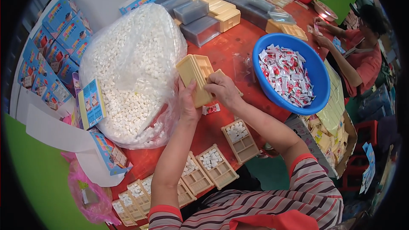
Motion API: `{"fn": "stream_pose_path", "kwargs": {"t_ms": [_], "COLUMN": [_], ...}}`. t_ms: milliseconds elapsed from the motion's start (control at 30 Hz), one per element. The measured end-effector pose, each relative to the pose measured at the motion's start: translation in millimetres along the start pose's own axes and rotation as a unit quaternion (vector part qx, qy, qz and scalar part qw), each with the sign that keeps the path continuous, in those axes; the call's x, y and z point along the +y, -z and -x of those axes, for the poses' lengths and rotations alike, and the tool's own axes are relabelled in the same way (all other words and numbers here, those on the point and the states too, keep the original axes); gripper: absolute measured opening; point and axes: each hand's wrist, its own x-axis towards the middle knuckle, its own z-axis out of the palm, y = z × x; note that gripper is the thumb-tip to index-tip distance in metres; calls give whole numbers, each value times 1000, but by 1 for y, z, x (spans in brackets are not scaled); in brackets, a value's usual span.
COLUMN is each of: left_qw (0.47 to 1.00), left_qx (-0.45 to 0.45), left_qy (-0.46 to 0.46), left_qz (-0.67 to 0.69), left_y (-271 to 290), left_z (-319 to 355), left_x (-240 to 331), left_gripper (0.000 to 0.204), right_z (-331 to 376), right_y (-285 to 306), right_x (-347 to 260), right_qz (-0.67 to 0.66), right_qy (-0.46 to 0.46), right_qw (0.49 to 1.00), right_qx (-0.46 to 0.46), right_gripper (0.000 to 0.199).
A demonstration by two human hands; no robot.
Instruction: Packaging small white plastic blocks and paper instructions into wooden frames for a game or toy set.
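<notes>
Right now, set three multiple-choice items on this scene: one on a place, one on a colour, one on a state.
1. Where is the bowl?
A. right of the hands
B. under the bag
C. on the floor

2. What colour is it?
A. green
B. blue
C. white

3. How is the tray held?
A. by both hands
B. by one hand
C. lying untouched

Answers:
1 A, it sits on the table, to their right.
2 B, its rim is blue.
3 A, the left hand and right hand both grip it.

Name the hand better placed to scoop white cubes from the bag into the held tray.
Left, probably. The left hand sits beside the open bag of white cubes; the right hand grips the beige tray on the side away from the bag.
</notes>
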Motion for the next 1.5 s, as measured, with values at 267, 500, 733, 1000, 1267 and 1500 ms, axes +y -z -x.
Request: {"fn": "stream_pose_path", "kwargs": {"t_ms": [267,500,733,1000,1267,1500], "left_qw": [984,995,973,988,940,927], "left_qx": [7,82,70,50,-108,-117], "left_qy": [84,55,-35,138,321,345], "left_qz": [156,4,-216,52,-38,-86], "left_y": [42,27,48,62,105,99], "left_z": [-107,-102,-45,39,62,110], "left_x": [-31,-36,-10,99,139,131], "left_gripper": [48,44,59,52,54,53], "right_z": [-101,-136,-108,4,16,20], "right_y": [-4,6,-2,4,-11,-47], "right_x": [23,53,12,-19,-29,-33], "right_qz": [101,94,47,407,459,418], "right_qy": [-16,-33,126,508,579,626], "right_qw": [993,991,989,747,633,606], "right_qx": [63,93,59,-134,-231,-257], "right_gripper": [27,27,18,15,13,14]}}
